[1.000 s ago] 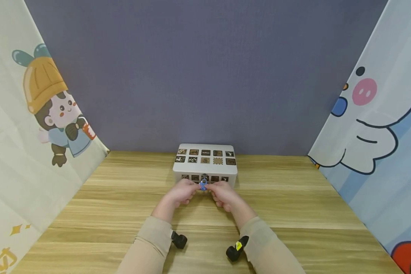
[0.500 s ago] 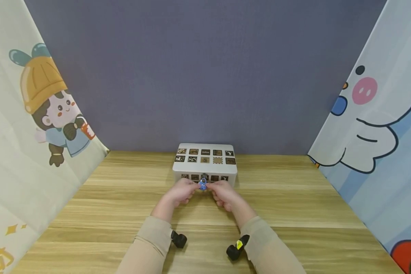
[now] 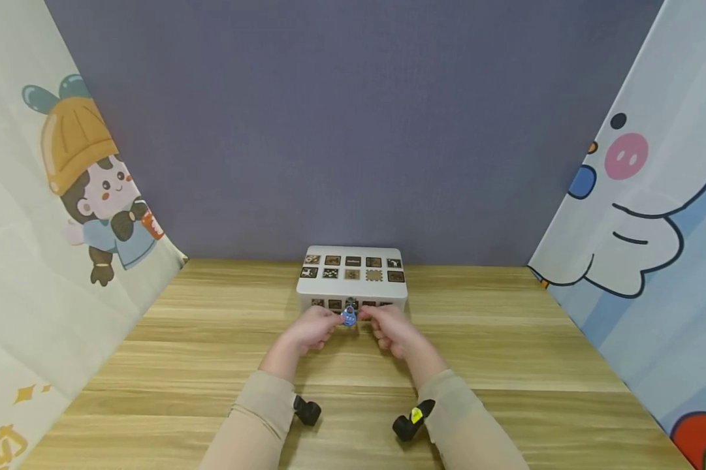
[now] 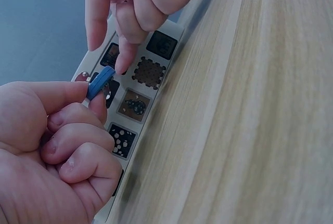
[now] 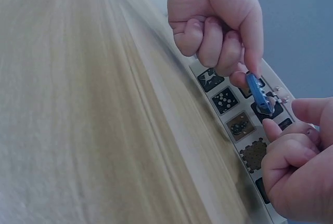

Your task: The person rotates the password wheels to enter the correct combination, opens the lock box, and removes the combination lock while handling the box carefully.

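Note:
A small blue padlock (image 3: 349, 316) is at the metal latch (image 3: 351, 301) on the front of a white box (image 3: 353, 292) printed with brown and black square pictures. My left hand (image 3: 313, 328) pinches the padlock between thumb and forefinger, its other fingers curled in, as the left wrist view shows the padlock (image 4: 100, 83) edge-on. Just right of it, my right hand (image 3: 390, 330) holds nothing. In the right wrist view, the right hand's (image 5: 304, 156) thumb and forefinger are spread apart near the padlock (image 5: 258, 95), the other fingers bent. Whether the shackle is closed cannot be told.
The box stands on a wood-grain table (image 3: 482, 339), close to a grey-blue back panel (image 3: 353, 130). Cartoon-printed cloths hang on the left (image 3: 12, 215) and right (image 3: 670, 261). A black wrist camera (image 3: 307, 411) is strapped at each sleeve.
My right thumb and forefinger have let go of the padlock and drawn a little to the right, opening a gap. The left hand keeps its pinch in the same place.

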Action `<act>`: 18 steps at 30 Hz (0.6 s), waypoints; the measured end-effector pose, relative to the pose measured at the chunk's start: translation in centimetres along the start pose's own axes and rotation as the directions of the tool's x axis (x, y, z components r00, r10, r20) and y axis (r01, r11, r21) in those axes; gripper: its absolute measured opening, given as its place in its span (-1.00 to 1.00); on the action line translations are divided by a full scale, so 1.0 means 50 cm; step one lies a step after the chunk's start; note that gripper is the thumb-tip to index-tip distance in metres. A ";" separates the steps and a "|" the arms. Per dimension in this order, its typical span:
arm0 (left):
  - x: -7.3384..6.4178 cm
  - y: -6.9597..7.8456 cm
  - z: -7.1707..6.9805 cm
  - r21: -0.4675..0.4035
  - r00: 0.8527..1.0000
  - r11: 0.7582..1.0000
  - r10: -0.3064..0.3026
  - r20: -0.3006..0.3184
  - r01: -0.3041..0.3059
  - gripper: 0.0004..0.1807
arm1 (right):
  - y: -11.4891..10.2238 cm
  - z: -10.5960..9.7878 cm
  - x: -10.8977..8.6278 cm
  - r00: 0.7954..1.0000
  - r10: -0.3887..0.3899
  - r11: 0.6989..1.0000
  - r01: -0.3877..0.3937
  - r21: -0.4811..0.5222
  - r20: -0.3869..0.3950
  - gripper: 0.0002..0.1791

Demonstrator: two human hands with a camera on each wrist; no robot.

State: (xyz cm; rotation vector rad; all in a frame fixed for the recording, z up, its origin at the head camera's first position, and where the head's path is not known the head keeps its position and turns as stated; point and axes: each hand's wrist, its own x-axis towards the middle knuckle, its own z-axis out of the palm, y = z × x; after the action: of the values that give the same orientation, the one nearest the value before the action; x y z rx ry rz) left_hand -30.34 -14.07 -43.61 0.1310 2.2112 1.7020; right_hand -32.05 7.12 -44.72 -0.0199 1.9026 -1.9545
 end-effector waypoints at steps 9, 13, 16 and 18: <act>-0.005 0.002 -0.001 0.014 1.000 1.000 0.003 0.003 -0.003 -0.65 | -0.011 -0.001 -0.002 0.999 -0.023 0.999 0.023 -0.027 -0.022 -0.55; -0.003 0.001 0.000 0.022 1.000 1.000 0.000 -0.003 0.000 -0.65 | -0.013 0.000 -0.003 0.998 -0.046 0.998 0.044 -0.053 -0.038 -0.54; -0.001 0.002 0.000 0.026 1.000 1.000 -0.006 -0.008 0.006 -0.65 | -0.014 0.001 -0.005 0.997 -0.060 0.995 0.056 -0.087 -0.044 -0.51; 0.000 0.002 0.000 0.025 1.000 1.000 -0.007 -0.010 0.007 -0.66 | -0.015 0.003 -0.006 0.997 -0.068 0.992 0.062 -0.113 -0.048 -0.52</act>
State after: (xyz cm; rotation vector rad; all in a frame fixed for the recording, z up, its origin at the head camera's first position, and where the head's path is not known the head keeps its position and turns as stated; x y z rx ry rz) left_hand -30.35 -14.03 -43.52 0.1212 2.2380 1.6750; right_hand -31.95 7.07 -43.92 -0.0648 2.0672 -1.9050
